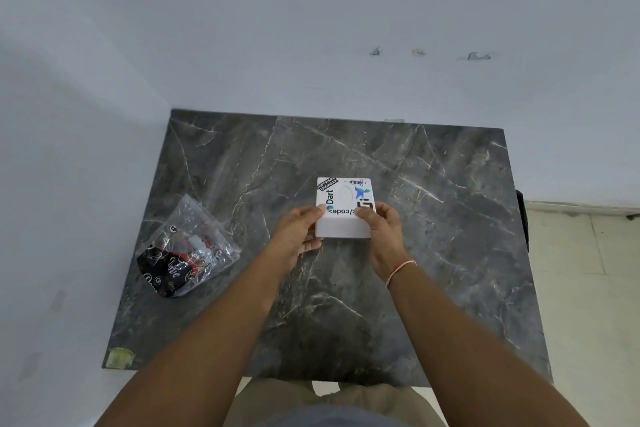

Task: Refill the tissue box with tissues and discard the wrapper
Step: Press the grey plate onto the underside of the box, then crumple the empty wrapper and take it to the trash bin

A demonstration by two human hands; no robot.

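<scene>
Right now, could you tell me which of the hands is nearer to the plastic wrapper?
Left. The left hand grips the tissue box on the side toward the wrapper; the right hand grips the far side.

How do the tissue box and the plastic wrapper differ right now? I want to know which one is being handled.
The tissue box is a rigid white block covered in stickers; the plastic wrapper is clear, crumpled and limp, with dark print. The left hand and right hand grip the box at its near corners; the wrapper lies untouched. The box sits mid-table, the wrapper towards the left edge. Both rest on the dark marble table.
</scene>
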